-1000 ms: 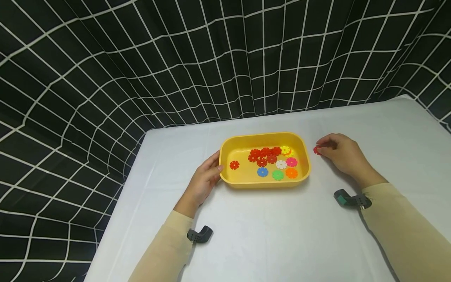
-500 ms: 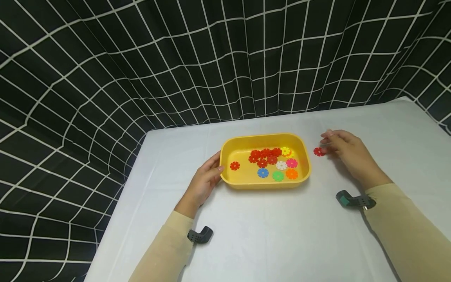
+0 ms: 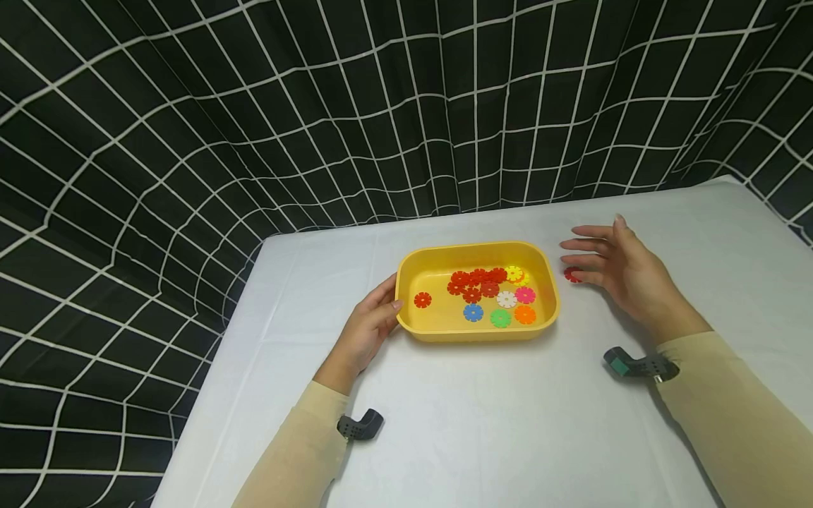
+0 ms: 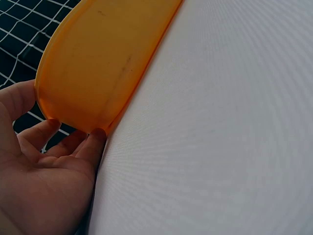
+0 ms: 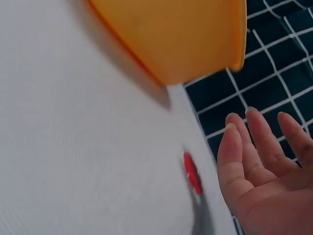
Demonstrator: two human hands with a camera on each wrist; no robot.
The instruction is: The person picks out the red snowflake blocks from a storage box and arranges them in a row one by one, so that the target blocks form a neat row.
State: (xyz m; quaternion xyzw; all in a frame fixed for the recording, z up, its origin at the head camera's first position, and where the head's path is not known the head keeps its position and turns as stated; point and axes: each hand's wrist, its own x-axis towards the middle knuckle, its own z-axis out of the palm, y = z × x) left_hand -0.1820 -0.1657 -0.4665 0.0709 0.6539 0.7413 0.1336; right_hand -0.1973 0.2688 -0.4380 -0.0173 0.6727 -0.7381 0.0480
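My left hand [image 3: 368, 328] holds the left end of a shallow yellow plastic tray [image 3: 419, 331]. In the left wrist view its fingertips press the tray's outer wall [image 4: 98, 68]. My right hand [image 3: 625, 279] hovers right of the tray, fingers spread and holding nothing. Beneath its fingers a red notched plastic snowflake disc [image 3: 573, 274] lies on the white cloth, partly covered in the head view; the right wrist view shows this red disc [image 5: 192, 173] edge-on, apart from the hand.
Several red discs [image 3: 472, 295] cluster in the tray, with one red disc [image 3: 422, 300] alone at left. A blue disc [image 3: 473, 312], green disc [image 3: 500, 318], orange disc [image 3: 525, 315], white disc [image 3: 506, 299], pink disc [image 3: 524, 295] and yellow discs [image 3: 514, 273] lie to the right. A black grid curtain [image 3: 381, 106] hangs behind.
My right hand has let go of the red disc, leaving it on the cloth beside the tray. Its fingers have lifted and spread. The left hand and tray keep their place.
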